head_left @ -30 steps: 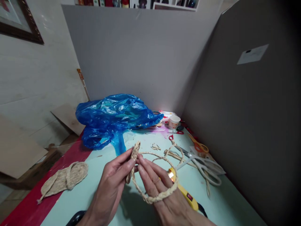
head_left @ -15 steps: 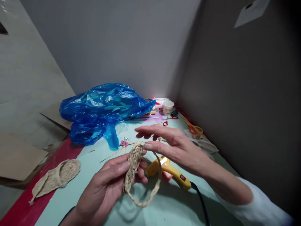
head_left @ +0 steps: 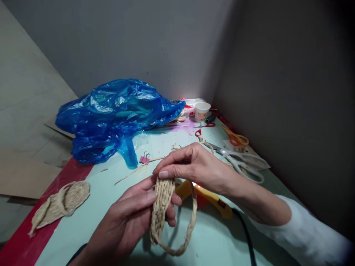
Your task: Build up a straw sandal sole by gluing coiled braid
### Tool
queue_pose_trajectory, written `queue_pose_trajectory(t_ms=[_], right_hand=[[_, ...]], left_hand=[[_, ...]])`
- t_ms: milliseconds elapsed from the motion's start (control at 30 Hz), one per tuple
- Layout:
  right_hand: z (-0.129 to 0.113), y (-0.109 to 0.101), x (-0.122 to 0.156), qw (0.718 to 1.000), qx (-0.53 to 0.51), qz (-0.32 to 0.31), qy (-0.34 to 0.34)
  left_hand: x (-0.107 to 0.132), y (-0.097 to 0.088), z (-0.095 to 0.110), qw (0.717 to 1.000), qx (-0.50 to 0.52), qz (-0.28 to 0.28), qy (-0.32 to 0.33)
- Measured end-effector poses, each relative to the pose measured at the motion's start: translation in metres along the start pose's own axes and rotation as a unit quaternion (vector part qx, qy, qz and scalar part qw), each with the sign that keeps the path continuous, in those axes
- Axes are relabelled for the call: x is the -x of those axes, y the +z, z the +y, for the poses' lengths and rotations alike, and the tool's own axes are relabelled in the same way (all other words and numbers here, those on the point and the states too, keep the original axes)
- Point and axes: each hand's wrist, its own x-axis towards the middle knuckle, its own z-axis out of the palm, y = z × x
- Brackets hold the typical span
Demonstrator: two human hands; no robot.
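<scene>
Between my hands is a small sole of braided straw [head_left: 163, 201], its long braid end looping down and to the right. My left hand [head_left: 130, 214] grips its side, thumb on the near face and fingers behind. At the top edge, my right hand [head_left: 191, 164] pinches the braid between thumb and fingers. Just behind the loop lies a yellow hot glue gun [head_left: 215, 199] with a small light glowing, partly hidden by my right hand and the braid. A woven straw slipper [head_left: 62, 205] rests on the table at the left.
A crumpled blue plastic bag [head_left: 119, 114] fills the back left of the table [head_left: 111, 199]. White-handled scissors [head_left: 244, 162], orange scissors [head_left: 235, 136] and red scissors [head_left: 209, 125] lie at the right, near a paper cup [head_left: 202, 112]. A pink binder clip [head_left: 144, 159] sits mid-table.
My right hand has come down from hovering with spread fingers and now pinches the top of the sole. The sole has turned more upright and shows its face. The view has shifted slightly.
</scene>
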Motion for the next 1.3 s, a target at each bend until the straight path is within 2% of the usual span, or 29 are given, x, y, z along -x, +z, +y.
queue_pose_trajectory(t_ms=[100,167,233,300,367,433,500,633,700,833,967,1100,1200,1300], right_hand=[[0.003,0.002,0.0,0.999,-0.032,0.007,0.017],[0.006,0.004,0.0,0.999,-0.014,0.031,0.005],[0.009,0.005,0.001,0.994,0.065,0.078,-0.042],[0.011,0.006,0.0,0.982,0.135,0.103,-0.081],[0.012,0.007,0.0,0.987,0.118,0.082,-0.071],[0.01,0.005,-0.001,0.997,0.045,0.05,-0.031],[0.006,0.001,-0.002,0.998,0.026,0.052,-0.018],[0.001,-0.01,-0.001,0.988,0.148,0.029,-0.024],[0.002,-0.011,-0.002,0.988,0.156,0.004,-0.009],[0.007,-0.004,-0.002,0.994,0.11,0.001,0.003],[0.011,0.004,-0.001,0.996,0.091,0.011,-0.023],[0.013,0.005,-0.001,0.997,0.076,0.018,-0.018],[0.013,0.005,-0.003,0.995,0.096,0.028,-0.01],[0.014,0.006,-0.003,0.989,0.147,0.022,0.0]], left_hand=[[-0.002,0.003,-0.005,0.997,-0.037,0.054,0.027],[-0.004,0.004,-0.009,0.984,-0.103,0.118,0.082],[-0.006,0.004,-0.014,0.953,-0.183,0.178,0.165],[-0.009,0.001,-0.016,0.919,-0.244,0.206,0.23],[-0.01,-0.001,-0.015,0.912,-0.261,0.198,0.248],[-0.01,-0.004,-0.014,0.926,-0.239,0.175,0.234],[-0.009,-0.004,-0.011,0.944,-0.2,0.153,0.213],[-0.005,0.0,-0.007,0.96,-0.134,0.144,0.201],[-0.004,0.002,-0.006,0.958,-0.124,0.156,0.205],[-0.005,-0.001,-0.005,0.954,-0.128,0.167,0.212],[-0.007,-0.006,-0.008,0.954,-0.14,0.145,0.222],[-0.007,-0.007,-0.009,0.956,-0.142,0.122,0.225],[-0.006,-0.006,-0.008,0.958,-0.141,0.116,0.221],[-0.007,-0.006,-0.006,0.947,-0.15,0.143,0.246]])
